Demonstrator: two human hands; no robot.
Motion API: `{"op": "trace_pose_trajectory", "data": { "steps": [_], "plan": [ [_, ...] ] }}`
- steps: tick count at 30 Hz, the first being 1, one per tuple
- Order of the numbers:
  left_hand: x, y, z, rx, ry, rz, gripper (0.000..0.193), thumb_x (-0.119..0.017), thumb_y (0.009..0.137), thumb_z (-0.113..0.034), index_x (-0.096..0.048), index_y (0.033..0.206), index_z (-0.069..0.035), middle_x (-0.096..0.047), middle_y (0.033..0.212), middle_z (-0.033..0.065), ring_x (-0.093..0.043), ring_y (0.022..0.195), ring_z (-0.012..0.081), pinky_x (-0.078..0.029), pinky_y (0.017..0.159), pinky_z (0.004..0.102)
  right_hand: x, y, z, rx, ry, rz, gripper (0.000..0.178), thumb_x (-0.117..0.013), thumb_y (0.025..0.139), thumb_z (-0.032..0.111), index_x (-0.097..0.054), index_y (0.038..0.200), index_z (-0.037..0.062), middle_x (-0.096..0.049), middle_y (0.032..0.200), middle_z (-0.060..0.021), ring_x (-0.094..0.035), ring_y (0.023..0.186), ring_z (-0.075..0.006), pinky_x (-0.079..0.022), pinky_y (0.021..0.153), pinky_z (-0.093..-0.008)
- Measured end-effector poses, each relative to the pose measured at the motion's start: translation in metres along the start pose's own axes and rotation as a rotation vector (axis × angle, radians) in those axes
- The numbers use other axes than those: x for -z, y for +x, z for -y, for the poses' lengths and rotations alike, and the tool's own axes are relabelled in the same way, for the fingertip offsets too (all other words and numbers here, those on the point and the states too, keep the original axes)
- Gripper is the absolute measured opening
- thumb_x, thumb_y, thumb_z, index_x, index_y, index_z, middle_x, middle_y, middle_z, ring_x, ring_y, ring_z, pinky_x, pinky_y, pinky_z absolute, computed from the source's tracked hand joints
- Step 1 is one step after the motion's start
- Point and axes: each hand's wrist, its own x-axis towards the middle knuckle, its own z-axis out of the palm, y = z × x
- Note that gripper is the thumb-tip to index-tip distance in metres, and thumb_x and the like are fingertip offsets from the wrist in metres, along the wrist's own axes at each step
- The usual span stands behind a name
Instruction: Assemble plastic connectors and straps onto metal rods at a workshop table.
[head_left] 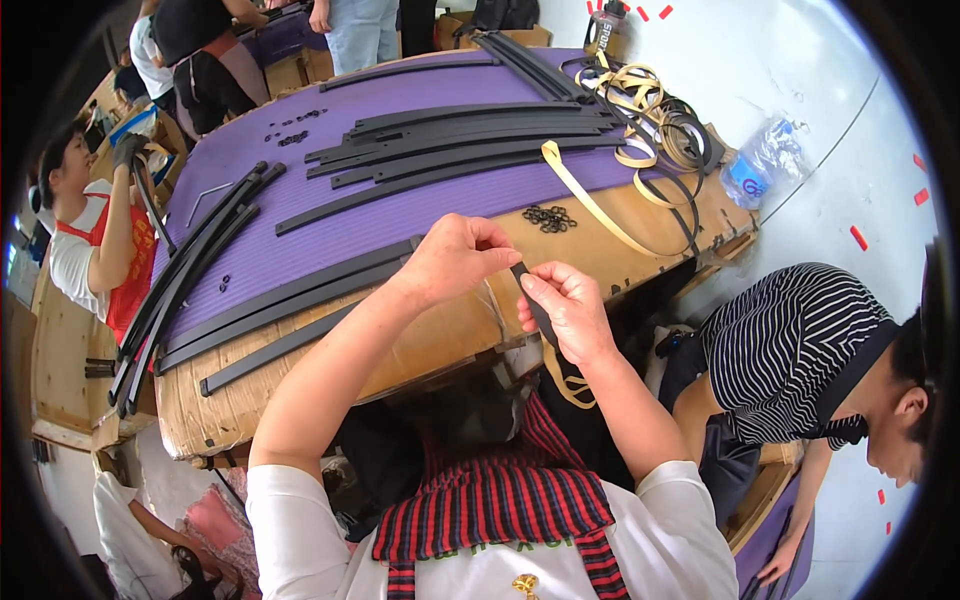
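Above the table's near edge, my left hand (455,258) is closed, thumb and forefinger pinching the upper end of a narrow black strip (537,308). Just to its right and a little lower, my right hand (570,312) grips the same strip between thumb and fingers. A tan length (566,384), seemingly the strip's other face, hangs in a loop below that hand. Long black bars (300,300) lie under and left of my left forearm. A pile of small black rings (550,219) sits on the table beyond my hands.
More black bars (460,140) cover the purple mat (240,190). Tangled tan and black strips (645,100) lie at the far right, beside a clear plastic bag (765,165). One co-worker (105,230) handles a bar at left; another person (810,350) bends close at right.
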Motion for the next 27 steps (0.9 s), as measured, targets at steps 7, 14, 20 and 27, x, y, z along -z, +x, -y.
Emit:
{"op": "trace_pose_trajectory", "data": {
  "steps": [7,14,20,27],
  "plan": [
    [0.018,0.001,-0.005,0.042,0.125,-0.02,0.018,-0.064,0.077,-0.016,-0.063,0.08,0.001,-0.056,0.062,0.0036,-0.047,0.059,0.0078,-0.041,0.055,0.0249,0.005,-0.002,-0.006,-0.139,0.05,0.03,0.019,-0.058,0.085,0.014,-0.057,0.092,-0.0031,-0.057,0.064,-0.0056,-0.05,0.048,-0.0086,-0.041,0.043,-0.0203],
    [0.023,0.021,-0.007,0.123,0.193,-0.025,0.018,-0.064,0.077,-0.017,-0.063,0.082,0.001,-0.056,0.064,0.0025,-0.046,0.06,0.0081,-0.041,0.056,0.0247,-0.002,0.0,-0.009,0.103,-0.136,-0.007,0.013,-0.057,0.086,0.013,-0.057,0.085,0.0001,-0.056,0.062,-0.0021,-0.047,0.048,-0.0046,-0.037,0.043,-0.0181],
    [0.022,0.01,0.008,0.079,0.198,-0.01,0.017,-0.065,0.079,-0.015,-0.061,0.081,0.001,-0.055,0.065,0.0005,-0.046,0.062,0.0058,-0.041,0.057,0.0233,0.009,0.001,-0.018,0.229,-0.368,-0.02,0.01,-0.058,0.084,0.007,-0.058,0.084,-0.0028,-0.058,0.063,-0.0026,-0.05,0.054,-0.004,-0.041,0.049,-0.019],
    [0.024,0.0,0.008,0.184,0.102,0.01,0.015,-0.064,0.08,-0.013,-0.061,0.082,0.001,-0.056,0.069,0.0007,-0.046,0.063,0.0055,-0.042,0.057,0.0228,0.011,0.004,-0.021,0.222,-0.351,0.073,0.009,-0.059,0.084,0.007,-0.057,0.081,-0.0021,-0.057,0.062,-0.0025,-0.051,0.055,-0.0043,-0.042,0.05,-0.0193]
  ]
}}
